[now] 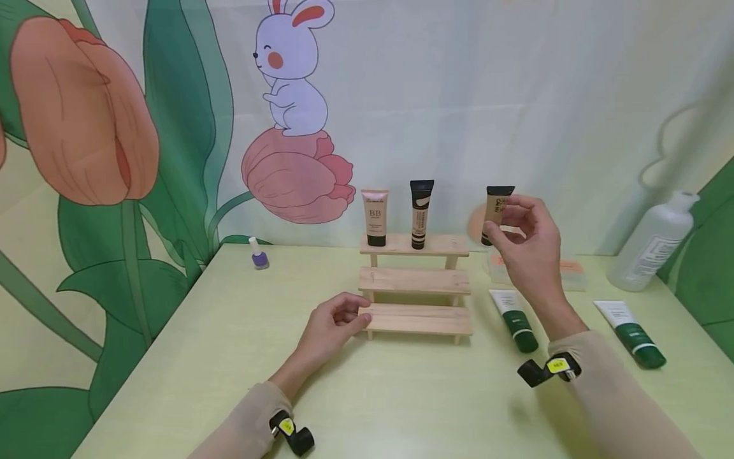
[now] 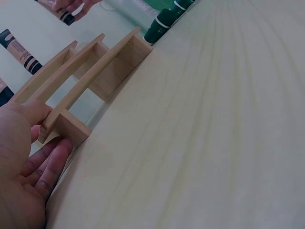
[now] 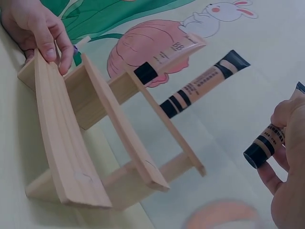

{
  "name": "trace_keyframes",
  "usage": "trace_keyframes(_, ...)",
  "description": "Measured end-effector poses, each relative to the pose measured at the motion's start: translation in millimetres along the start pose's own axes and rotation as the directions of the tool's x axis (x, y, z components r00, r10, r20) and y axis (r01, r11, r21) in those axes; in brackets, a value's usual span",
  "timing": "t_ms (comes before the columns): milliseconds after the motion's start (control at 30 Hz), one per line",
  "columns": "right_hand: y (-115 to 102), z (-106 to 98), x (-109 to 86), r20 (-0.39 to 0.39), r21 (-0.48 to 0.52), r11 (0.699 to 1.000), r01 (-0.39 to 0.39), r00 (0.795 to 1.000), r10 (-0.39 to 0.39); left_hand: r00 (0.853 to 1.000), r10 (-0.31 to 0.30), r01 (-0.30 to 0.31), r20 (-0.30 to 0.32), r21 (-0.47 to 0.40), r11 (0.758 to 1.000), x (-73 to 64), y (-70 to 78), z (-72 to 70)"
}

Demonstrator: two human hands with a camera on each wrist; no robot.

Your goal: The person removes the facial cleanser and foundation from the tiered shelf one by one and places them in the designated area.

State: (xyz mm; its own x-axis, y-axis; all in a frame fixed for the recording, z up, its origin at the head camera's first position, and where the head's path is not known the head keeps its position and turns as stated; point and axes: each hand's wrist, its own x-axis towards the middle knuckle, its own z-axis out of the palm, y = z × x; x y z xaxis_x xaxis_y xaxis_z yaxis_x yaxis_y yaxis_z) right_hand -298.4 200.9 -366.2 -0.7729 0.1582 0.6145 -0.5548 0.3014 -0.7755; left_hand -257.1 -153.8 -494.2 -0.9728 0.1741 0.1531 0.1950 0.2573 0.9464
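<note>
Two tubes [image 1: 421, 220] atop rack [image 1: 415, 320]

"What does your right wrist feed give you?"

"I have the right hand [image 3: 291, 186] at the right edge, pinching a banded tube [image 3: 268, 144] with a black cap, well apart from the wooden stand [image 3: 125, 126]."

"And the left hand [image 3: 40, 26]?"

"I see it at upper left, its thumb resting on one end of the lowest step."

"Anything on the stand?"

"I make out two on the top step, caps down: a pinkish BB tube [image 3: 175, 52] and, beside it, a slimmer beige tube [image 3: 205, 86]."

"Behind?"

"A printed pink tulip [image 3: 138, 50] and white rabbit [image 3: 224, 12]."
</note>
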Motion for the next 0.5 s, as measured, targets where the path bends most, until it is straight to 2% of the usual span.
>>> trace_keyframes(267, -1, -40, -3.4, -0.075, -0.077, 0.997, -0.010, 0.997, 0.004, 1.000, 0.004, -0.004, 0.006, 0.004, 1.000, -1.0, 1.0, -1.9)
trace_keyframes(500, -1, -78, -11.7, -0.128, -0.161, 0.985, -0.068, 0.991, 0.047, 1.000, 0.001, -0.001, 0.007, 0.007, 1.000, 0.5, 0.9, -1.1)
